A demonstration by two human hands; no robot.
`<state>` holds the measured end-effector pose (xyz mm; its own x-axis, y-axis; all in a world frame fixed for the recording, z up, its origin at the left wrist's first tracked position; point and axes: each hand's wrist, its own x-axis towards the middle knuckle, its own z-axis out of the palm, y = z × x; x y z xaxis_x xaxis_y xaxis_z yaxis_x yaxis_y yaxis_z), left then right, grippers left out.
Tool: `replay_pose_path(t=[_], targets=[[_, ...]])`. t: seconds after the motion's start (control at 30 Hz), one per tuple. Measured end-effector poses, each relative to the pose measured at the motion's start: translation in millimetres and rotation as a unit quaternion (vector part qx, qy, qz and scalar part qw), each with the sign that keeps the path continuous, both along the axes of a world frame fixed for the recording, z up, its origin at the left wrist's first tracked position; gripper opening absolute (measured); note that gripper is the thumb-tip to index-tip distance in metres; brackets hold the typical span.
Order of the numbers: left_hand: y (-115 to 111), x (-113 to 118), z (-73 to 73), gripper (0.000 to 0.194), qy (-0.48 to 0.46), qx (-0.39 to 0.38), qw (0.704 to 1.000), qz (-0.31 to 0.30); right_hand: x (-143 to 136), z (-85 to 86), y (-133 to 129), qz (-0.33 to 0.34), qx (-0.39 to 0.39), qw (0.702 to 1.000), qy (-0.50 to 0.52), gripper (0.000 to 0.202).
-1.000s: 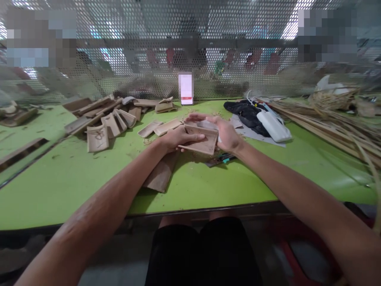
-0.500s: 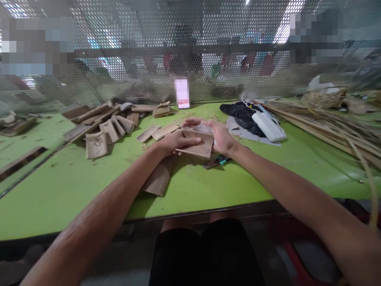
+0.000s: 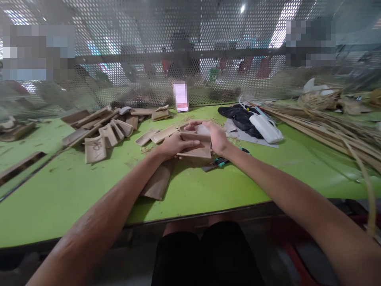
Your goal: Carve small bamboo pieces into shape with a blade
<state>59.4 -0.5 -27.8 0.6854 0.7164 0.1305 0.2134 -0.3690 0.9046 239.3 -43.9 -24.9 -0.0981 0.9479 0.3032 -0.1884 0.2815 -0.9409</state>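
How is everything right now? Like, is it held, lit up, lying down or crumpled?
Left hand: gripping the wooden tray, thumb inside.
Wooden tray: held, hollow side showing.
Right hand: curled by the tray's right end; grip unclear.
Phone: upright, screen lit.
Utility knife: lying down, blade unclear.
Black cloth: crumpled.
Long strips: loosely heaped.
Table: scattered with shavings.

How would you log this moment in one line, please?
left hand: gripping wooden piece; right hand: cupped at its right end; utility knife: on green table
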Motion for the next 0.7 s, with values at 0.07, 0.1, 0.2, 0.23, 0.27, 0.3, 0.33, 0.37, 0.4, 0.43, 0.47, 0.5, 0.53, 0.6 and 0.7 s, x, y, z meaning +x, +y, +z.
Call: replay_pose_path(t=[0.07, 0.1, 0.2, 0.23, 0.27, 0.3, 0.33, 0.37, 0.4, 0.43, 0.47, 0.5, 0.53, 0.6, 0.7], targets=[[-1.2, 2.5, -2.0, 0.041, -0.015, 0.024, 0.999, 0.038, 5.6, -3.6, 5.8, -0.066, 0.045, 0.996, -0.045, 0.032], [-1.7, 3.9, -2.3, 0.04, -0.031, 0.028, 0.997, 0.058, 8.8, -4.9, 8.2, -0.097, 0.069, 0.99, -0.076, 0.032], [-2.9, 8.4, -1.1, 0.038, -0.104, 0.012, 0.985, 0.137, 15.7, -5.5, 11.5, -0.17, 0.112, 0.969, -0.137, 0.031], [-3.4, 9.6, -0.4, 0.036, -0.128, -0.003, 0.979, 0.159, 16.3, -4.7, 11.0, -0.178, 0.105, 0.968, -0.138, 0.029], [-4.0, 10.5, 0.3, 0.035, -0.149, -0.022, 0.973, 0.174, 15.9, -3.5, 9.8, -0.174, 0.086, 0.972, -0.131, 0.027], [-4.7, 11.2, 0.9, 0.034, -0.164, -0.042, 0.97, 0.177, 14.7, -1.9, 7.9, -0.157, 0.058, 0.979, -0.118, 0.025], [-5.6, 11.6, 1.5, 0.033, -0.171, -0.062, 0.969, 0.169, 12.9, 0.1, 5.7, -0.136, 0.024, 0.985, -0.099, 0.026], [-6.4, 11.9, 2.0, 0.032, -0.168, -0.081, 0.97, 0.156, 10.9, 2.5, 3.3, -0.113, -0.012, 0.991, -0.075, 0.03], [-7.1, 12.2, 2.3, 0.032, -0.16, -0.096, 0.972, 0.143, 9.1, 5.1, 1.0, -0.094, -0.046, 0.993, -0.046, 0.035], [-7.5, 12.4, 2.4, 0.032, -0.149, -0.109, 0.974, 0.134, 7.7, 7.9, -1.0, -0.08, -0.077, 0.994, -0.015, 0.04], [-7.3, 12.7, 2.2, 0.032, -0.144, -0.119, 0.974, 0.131, 7.0, 10.5, -2.4, -0.071, -0.104, 0.992, 0.015, 0.043], [-6.4, 13.0, 1.7, 0.033, -0.147, -0.123, 0.972, 0.135, 7.2, 12.9, -3.1, -0.065, -0.129, 0.989, 0.038, 0.046], [-4.9, 13.1, 1.0, 0.034, -0.161, -0.12, 0.969, 0.143, 8.2, 14.9, -3.1, -0.061, -0.154, 0.985, 0.052, 0.048], [-0.4, 12.7, -0.9, 0.04, -0.205, -0.093, 0.961, 0.162, 12.8, 17.2, -1.4, -0.053, -0.194, 0.978, 0.064, 0.048], [6.4, 9.9, -2.7, 0.047, -0.27, -0.054, 0.949, 0.153, 22.8, 16.8, 3.0, -0.044, -0.224, 0.972, 0.058, 0.039]])
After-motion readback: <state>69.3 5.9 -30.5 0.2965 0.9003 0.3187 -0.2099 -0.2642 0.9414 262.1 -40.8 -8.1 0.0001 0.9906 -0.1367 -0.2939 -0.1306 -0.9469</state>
